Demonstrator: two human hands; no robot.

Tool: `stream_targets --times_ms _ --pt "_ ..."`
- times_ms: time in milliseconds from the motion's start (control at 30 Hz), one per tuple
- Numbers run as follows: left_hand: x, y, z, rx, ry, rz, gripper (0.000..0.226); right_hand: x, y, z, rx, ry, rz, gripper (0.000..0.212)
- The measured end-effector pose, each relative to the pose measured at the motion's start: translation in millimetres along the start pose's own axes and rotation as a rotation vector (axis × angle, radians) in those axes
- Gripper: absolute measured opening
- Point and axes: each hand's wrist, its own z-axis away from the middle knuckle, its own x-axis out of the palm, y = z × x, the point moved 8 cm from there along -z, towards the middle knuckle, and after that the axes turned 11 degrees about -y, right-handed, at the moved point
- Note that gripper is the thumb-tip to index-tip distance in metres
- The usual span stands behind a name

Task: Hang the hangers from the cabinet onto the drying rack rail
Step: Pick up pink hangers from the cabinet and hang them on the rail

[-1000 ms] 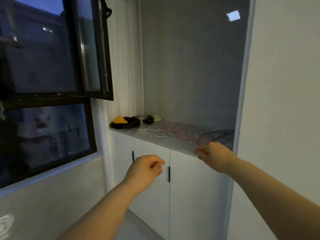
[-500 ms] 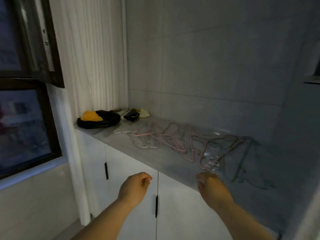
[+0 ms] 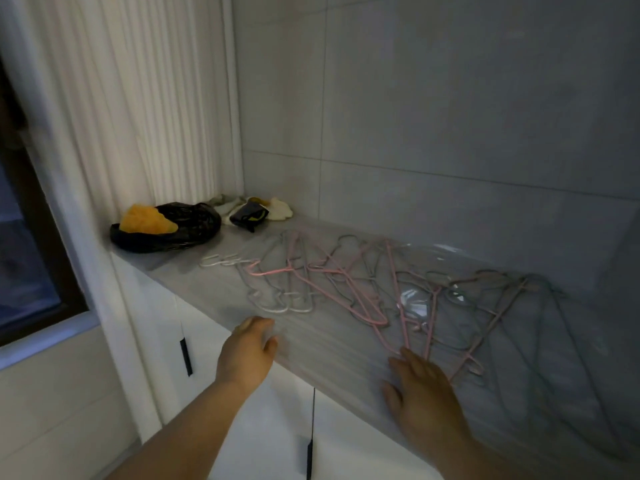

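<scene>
A tangle of thin hangers, pink, white and grey, lies flat on the grey top of the white cabinet, spread from the centre of the frame to the right edge. The left hand reaches over the top's front edge at lower centre, fingers loose and holding nothing. The right hand, lower right, lies flat with fingers spread, its tips perhaps touching a pink hanger. A black bag sits at centre left

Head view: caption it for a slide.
Open left hand and right hand at the cabinet edge, near tangled hangers.
</scene>
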Motion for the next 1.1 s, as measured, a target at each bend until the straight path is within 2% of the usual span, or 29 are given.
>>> stream_targets --times_ms 167,300,467,600,733,933,1100 --pt "8.0 26.3 -36.4 0.036 0.014 -0.153 0.043 0.4 6.3 -1.0 0.053 0.058 0.008 0.049" --pt "33.4 70.8 -59.1 0.128 -0.059 -0.258 0.045 -3.8 8.6 -0.6 0.083 0.145 0.031 0.049" --pt "58.3 80.4 -75.1 -0.102 -0.207 -0.122 0.050 -3.0 12.3 -0.5 0.103 0.195 0.061 0.049" --pt "58.0 86.8 -79.9 -0.178 -0.190 -0.197 0.050 -4.6 12.4 -0.5 0.089 0.236 0.066 0.047" --pt "59.6 90.6 -83.8 -0.264 -0.189 -0.144 0.053 -6.5 12.5 -0.3 0.093 0.265 0.075 0.048" --pt "61.5 74.8 -88.0 -0.311 -0.097 0.158 0.063 -6.7 13.0 -0.5 0.101 0.257 0.066 0.047" --pt "52.3 77.8 -92.2 -0.187 0.056 0.701 0.042 -5.5 14.0 -0.8 0.113 0.242 0.062 0.047"
